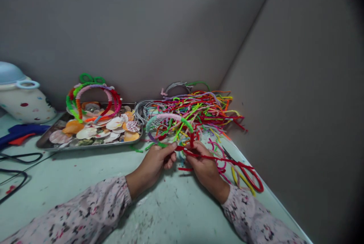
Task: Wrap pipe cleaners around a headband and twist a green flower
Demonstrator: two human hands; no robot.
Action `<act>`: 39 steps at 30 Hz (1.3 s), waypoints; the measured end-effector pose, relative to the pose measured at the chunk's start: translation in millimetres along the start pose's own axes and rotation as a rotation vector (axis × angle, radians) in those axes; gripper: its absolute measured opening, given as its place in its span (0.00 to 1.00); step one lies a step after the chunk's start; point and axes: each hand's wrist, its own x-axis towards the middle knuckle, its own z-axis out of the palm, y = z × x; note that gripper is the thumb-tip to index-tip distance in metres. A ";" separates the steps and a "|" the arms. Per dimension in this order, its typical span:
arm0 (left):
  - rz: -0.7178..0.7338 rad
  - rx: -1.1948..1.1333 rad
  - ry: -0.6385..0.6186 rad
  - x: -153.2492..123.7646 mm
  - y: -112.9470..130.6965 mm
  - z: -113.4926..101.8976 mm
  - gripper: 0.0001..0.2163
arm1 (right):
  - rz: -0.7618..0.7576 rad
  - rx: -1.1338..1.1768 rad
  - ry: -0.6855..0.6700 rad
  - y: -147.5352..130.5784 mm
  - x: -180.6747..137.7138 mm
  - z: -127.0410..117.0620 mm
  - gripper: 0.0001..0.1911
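Observation:
Between my hands stands a ring (170,116) wrapped in pipe cleaners, with teal, pink, green, purple and red stretches. My left hand (155,160) pinches its lower side near the green and red part. My right hand (203,162) is closed at the red part, thumb and finger close to the left ones. A red pipe cleaner (224,158) runs from the ring past my right hand toward the right. Just behind the ring lies a heap of many-coloured pipe cleaners (199,107). A short red piece (185,169) rests on the table under my hands.
A metal tray (93,145) of seashells stands left, with several wrapped rings (78,102) on it. Bare wire hoops (148,109) lie beside it. Red-handled scissors (251,177) are near the right edge. Far left are a spotted container (27,104), a blue glue gun (24,132) and black cord (21,175).

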 end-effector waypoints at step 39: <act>0.076 0.170 0.054 0.2 -1.6 0.9 0.14 | 0.416 0.362 -0.122 -13.7 3.1 -1.0 0.10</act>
